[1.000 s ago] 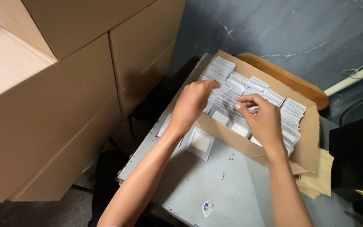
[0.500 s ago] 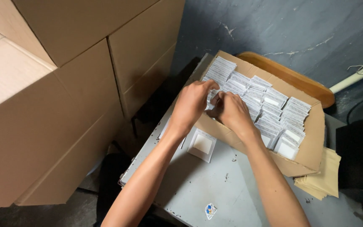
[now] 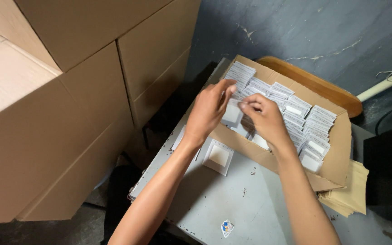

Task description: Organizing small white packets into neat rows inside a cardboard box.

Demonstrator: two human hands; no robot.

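An open cardboard box [image 3: 336,159] lies on a grey table [image 3: 232,199], filled with rows of small white flat packets [image 3: 305,122]. My left hand [image 3: 207,111] and my right hand [image 3: 264,119] meet over the box's left part. Together they hold one white packet [image 3: 231,114] lifted a little above the rows, fingers pinching its edges. Another white square packet [image 3: 218,156] lies flat on the table just in front of the box, below my left wrist.
Large stacked cardboard cartons [image 3: 69,90] fill the left side. A wooden stool seat [image 3: 314,84] sits behind the box. Tan paper sheets [image 3: 350,195] lie under the box's right end. A small sticker [image 3: 226,227] is on the table. A white pipe [image 3: 386,81] runs at right.
My right hand moved left from the box's middle rows to meet my left hand. Both now hold one packet raised out of the box.
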